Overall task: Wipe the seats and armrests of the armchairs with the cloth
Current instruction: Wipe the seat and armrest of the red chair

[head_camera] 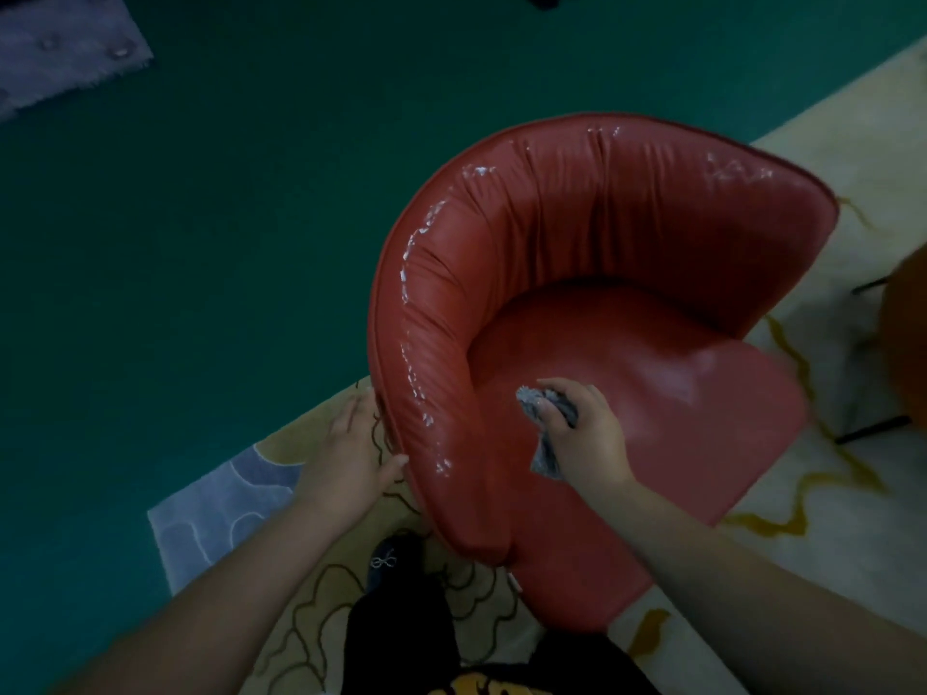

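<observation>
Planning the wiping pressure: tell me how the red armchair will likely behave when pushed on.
The red armchair probably shifts or turns under a sideways push: the left hand rests on its outer side, seemingly steadying it. Its glossy, leather-like seat looks slick, so the grey cloth gripped by the right hand should glide. The wrinkled padding likely gives under pressure.

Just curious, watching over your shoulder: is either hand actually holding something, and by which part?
The right hand grips a bunched grey cloth around its middle, on the red armchair seat. The left hand holds nothing.
</observation>
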A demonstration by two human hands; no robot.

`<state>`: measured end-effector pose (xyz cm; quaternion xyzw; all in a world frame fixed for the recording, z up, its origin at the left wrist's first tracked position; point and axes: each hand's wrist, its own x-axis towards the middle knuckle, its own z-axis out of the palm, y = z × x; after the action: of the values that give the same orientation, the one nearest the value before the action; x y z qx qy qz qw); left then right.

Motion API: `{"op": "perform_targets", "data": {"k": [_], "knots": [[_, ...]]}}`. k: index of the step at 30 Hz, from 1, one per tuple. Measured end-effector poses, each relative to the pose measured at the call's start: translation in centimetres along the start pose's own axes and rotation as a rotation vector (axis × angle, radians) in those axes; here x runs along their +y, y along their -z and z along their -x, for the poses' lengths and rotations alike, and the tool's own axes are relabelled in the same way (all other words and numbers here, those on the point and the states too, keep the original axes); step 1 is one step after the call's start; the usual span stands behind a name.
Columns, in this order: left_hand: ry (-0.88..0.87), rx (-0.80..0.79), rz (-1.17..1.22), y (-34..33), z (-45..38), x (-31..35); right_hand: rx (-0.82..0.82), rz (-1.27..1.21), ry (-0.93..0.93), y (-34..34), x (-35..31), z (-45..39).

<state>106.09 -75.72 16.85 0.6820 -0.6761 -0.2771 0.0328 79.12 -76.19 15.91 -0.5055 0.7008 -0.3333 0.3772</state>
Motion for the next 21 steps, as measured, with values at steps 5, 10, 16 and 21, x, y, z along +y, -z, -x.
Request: {"op": "perform_targets", "data": {"k": [5, 10, 16, 21], "knots": [[-0.174, -0.116, 0.012, 1.7, -4.2, -3.1, 0.171, -0.050, -0.119, -4.1, -1.1, 1.8], [-0.197, -0.179, 0.101, 1.5, -6.5, -3.5, 0.295, -0.048, -0.210, -6.7, -1.4, 3.6], [-0.070, -0.144, 0.258, -1.4, -5.1, -3.1, 0.361, -0.053, -0.230, -7.9, -1.3, 5.4], [-0.044, -0.073, 0.339, -3.9, -4.5, -3.1, 0.338, -0.125, -0.173, -9.4, -0.8, 4.9]]}}
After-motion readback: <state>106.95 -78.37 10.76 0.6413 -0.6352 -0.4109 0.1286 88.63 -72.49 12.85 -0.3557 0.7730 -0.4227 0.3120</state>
